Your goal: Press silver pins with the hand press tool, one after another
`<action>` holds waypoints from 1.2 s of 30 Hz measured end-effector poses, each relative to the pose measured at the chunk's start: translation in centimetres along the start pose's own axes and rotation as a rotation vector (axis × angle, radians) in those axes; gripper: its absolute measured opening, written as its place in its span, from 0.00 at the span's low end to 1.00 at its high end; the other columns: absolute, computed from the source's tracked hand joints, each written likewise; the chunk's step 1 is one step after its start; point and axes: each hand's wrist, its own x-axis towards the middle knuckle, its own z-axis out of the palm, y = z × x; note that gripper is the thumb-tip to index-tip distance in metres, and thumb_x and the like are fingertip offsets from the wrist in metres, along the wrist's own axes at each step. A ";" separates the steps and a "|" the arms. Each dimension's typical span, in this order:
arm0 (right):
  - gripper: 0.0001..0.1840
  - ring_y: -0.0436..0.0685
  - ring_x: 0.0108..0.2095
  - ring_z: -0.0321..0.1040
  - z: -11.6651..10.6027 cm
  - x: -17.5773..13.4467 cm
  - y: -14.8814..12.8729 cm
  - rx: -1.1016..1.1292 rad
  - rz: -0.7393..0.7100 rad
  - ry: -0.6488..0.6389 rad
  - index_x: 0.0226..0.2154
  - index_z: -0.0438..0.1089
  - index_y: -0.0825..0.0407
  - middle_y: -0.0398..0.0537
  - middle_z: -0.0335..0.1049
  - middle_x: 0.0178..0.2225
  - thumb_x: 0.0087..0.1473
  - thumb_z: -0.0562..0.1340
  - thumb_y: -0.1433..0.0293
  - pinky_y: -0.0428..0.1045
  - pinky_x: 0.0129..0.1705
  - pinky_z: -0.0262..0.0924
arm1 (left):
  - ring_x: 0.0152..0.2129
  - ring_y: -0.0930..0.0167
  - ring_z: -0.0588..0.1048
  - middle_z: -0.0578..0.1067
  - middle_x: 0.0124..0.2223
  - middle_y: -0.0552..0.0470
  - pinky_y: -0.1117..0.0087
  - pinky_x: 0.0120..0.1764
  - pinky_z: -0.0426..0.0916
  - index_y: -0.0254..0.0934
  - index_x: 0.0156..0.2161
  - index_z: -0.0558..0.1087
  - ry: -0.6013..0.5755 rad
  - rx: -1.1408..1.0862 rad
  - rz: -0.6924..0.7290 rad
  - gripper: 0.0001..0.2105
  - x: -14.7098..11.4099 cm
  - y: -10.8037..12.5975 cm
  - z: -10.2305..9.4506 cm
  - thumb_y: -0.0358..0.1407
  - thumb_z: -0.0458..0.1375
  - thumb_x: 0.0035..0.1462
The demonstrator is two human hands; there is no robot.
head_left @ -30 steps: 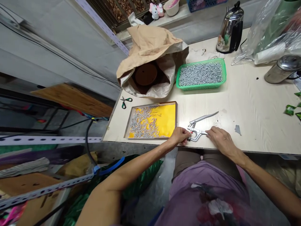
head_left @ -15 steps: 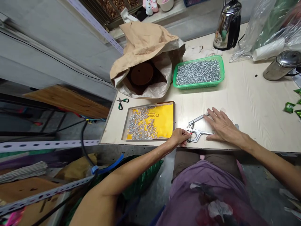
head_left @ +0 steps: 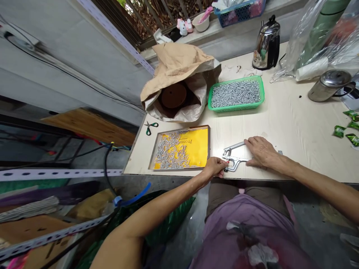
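Note:
A pair of silver snap-fastener-style pliers (head_left: 237,160) lies on the table near its front edge, handles spread and a spring by the jaws. My right hand (head_left: 260,151) is at the handle ends, fingers on the upper handle and thumb by the lower one. At the jaws, my left hand (head_left: 215,167) is closed in a pinch; a tiny red spot shows by the fingertips, too small to name. Left of that hand, a shallow tray (head_left: 209,145) with a yellow lining holds many small silver metal pieces.
A green basket (head_left: 262,98) full of similar metal pieces stands behind the pliers. Beside it is an open paper sack (head_left: 182,56). Scissors (head_left: 150,127) lie at the left edge. A kettle (head_left: 266,45), a metal mug (head_left: 327,86) and green wrapped packets (head_left: 339,130) are at the right.
My right hand's fingers have drawn in from spread to bent around the handle ends. My left hand stays pinched at the jaws. The camera view has shifted slightly.

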 end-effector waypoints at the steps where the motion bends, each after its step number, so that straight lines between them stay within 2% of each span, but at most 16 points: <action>1: 0.36 0.66 0.43 0.65 -0.1 0.0 -0.2 -0.014 0.005 -0.014 0.47 0.66 0.55 0.58 0.70 0.42 0.39 0.71 0.54 0.57 0.45 0.58 | 0.07 0.79 0.65 0.66 0.11 0.60 0.81 0.17 0.61 0.30 0.29 0.72 0.012 -0.007 -0.003 0.08 -0.1 0.0 0.1 0.34 0.61 0.57; 4: 0.29 0.64 0.41 0.65 -0.6 0.0 -0.7 -0.039 0.022 -0.051 0.43 0.68 0.56 0.57 0.70 0.39 0.40 0.71 0.58 0.55 0.41 0.59 | 0.08 0.79 0.66 0.66 0.12 0.60 0.81 0.17 0.61 0.30 0.29 0.72 0.047 -0.017 -0.006 0.08 -0.3 0.2 0.5 0.33 0.61 0.58; 9: 0.26 0.63 0.40 0.64 -0.9 0.1 -0.9 -0.013 0.049 -0.072 0.40 0.69 0.55 0.56 0.69 0.40 0.41 0.72 0.59 0.53 0.37 0.59 | 0.10 0.79 0.67 0.67 0.12 0.59 0.81 0.19 0.63 0.29 0.30 0.71 0.065 -0.014 0.027 0.10 -0.9 0.2 0.7 0.35 0.59 0.60; 12: 0.22 0.63 0.40 0.63 -0.9 0.1 -1.0 -0.003 0.061 -0.095 0.37 0.69 0.54 0.56 0.69 0.39 0.41 0.72 0.60 0.53 0.36 0.59 | 0.14 0.77 0.70 0.69 0.16 0.57 0.78 0.23 0.67 0.29 0.31 0.72 0.077 0.103 0.094 0.10 -1.1 -0.3 0.4 0.34 0.55 0.62; 14: 0.20 0.63 0.40 0.63 -1.0 0.0 -1.1 -0.001 0.057 -0.107 0.36 0.70 0.55 0.55 0.68 0.38 0.43 0.71 0.62 0.53 0.36 0.59 | 0.21 0.74 0.74 0.73 0.24 0.53 0.74 0.29 0.70 0.30 0.34 0.74 0.191 0.281 0.289 0.08 -1.2 -0.6 0.2 0.34 0.55 0.61; 17: 0.17 0.62 0.39 0.64 -1.2 -0.4 -1.4 -0.004 0.030 -0.093 0.36 0.69 0.55 0.54 0.68 0.37 0.45 0.71 0.63 0.52 0.36 0.59 | 0.38 0.67 0.75 0.75 0.41 0.45 0.65 0.43 0.71 0.33 0.42 0.73 0.369 0.563 0.726 0.09 -0.8 -0.5 0.4 0.34 0.58 0.58; 19: 0.18 0.61 0.39 0.64 -1.2 -0.7 -1.5 -0.003 0.015 -0.063 0.37 0.69 0.55 0.54 0.68 0.36 0.46 0.70 0.64 0.52 0.36 0.59 | 0.47 0.62 0.71 0.72 0.50 0.42 0.58 0.49 0.68 0.35 0.49 0.70 0.346 0.706 0.943 0.14 0.0 0.2 1.0 0.37 0.59 0.58; 22: 0.18 0.62 0.39 0.64 -0.9 -1.2 -1.5 0.017 0.022 0.003 0.40 0.68 0.56 0.54 0.68 0.35 0.50 0.67 0.62 0.53 0.37 0.59 | 0.52 0.59 0.67 0.68 0.56 0.39 0.54 0.52 0.65 0.36 0.56 0.63 0.208 0.843 1.119 0.23 1.6 1.7 2.1 0.40 0.59 0.58; 24: 0.18 0.62 0.40 0.64 -0.7 -1.5 -1.2 0.041 0.013 0.029 0.41 0.67 0.55 0.54 0.68 0.36 0.51 0.66 0.61 0.53 0.38 0.60 | 0.50 0.59 0.68 0.69 0.54 0.39 0.55 0.51 0.65 0.35 0.59 0.59 0.116 0.907 1.157 0.26 2.5 2.7 2.5 0.41 0.58 0.59; 26: 0.23 0.63 0.41 0.64 -0.6 -1.8 -0.9 0.047 0.018 0.020 0.44 0.66 0.54 0.54 0.68 0.39 0.48 0.68 0.61 0.54 0.39 0.60 | 0.47 0.59 0.69 0.70 0.51 0.40 0.56 0.49 0.66 0.34 0.60 0.57 0.060 0.973 1.159 0.27 3.0 3.4 2.6 0.41 0.59 0.58; 28: 0.29 0.64 0.41 0.63 -0.7 -2.0 -0.6 0.028 0.062 -0.007 0.46 0.65 0.54 0.55 0.68 0.41 0.43 0.71 0.60 0.55 0.38 0.61 | 0.47 0.58 0.69 0.70 0.51 0.38 0.56 0.47 0.66 0.32 0.60 0.56 0.050 1.046 1.147 0.30 3.0 3.8 2.6 0.41 0.60 0.57; 30: 0.31 0.65 0.42 0.63 -0.8 -2.2 -0.5 -0.001 0.107 -0.022 0.46 0.65 0.55 0.56 0.68 0.40 0.41 0.72 0.59 0.55 0.38 0.61 | 0.47 0.57 0.68 0.68 0.52 0.36 0.57 0.46 0.66 0.28 0.60 0.55 0.060 1.111 1.131 0.33 2.8 4.0 2.5 0.42 0.62 0.55; 33: 0.26 0.63 0.40 0.63 -1.0 -2.5 -0.7 -0.032 0.089 -0.029 0.42 0.67 0.55 0.54 0.68 0.37 0.43 0.72 0.61 0.54 0.37 0.60 | 0.46 0.58 0.68 0.69 0.51 0.37 0.60 0.44 0.66 0.27 0.59 0.57 0.057 1.169 1.133 0.31 2.3 4.3 2.5 0.41 0.61 0.56; 36: 0.17 0.61 0.37 0.63 -0.6 -2.9 -0.9 -0.064 0.033 0.001 0.37 0.69 0.55 0.53 0.68 0.33 0.47 0.70 0.65 0.53 0.35 0.58 | 0.44 0.61 0.68 0.70 0.47 0.42 0.63 0.41 0.65 0.31 0.53 0.63 0.029 1.199 1.153 0.20 2.1 4.3 2.8 0.39 0.58 0.60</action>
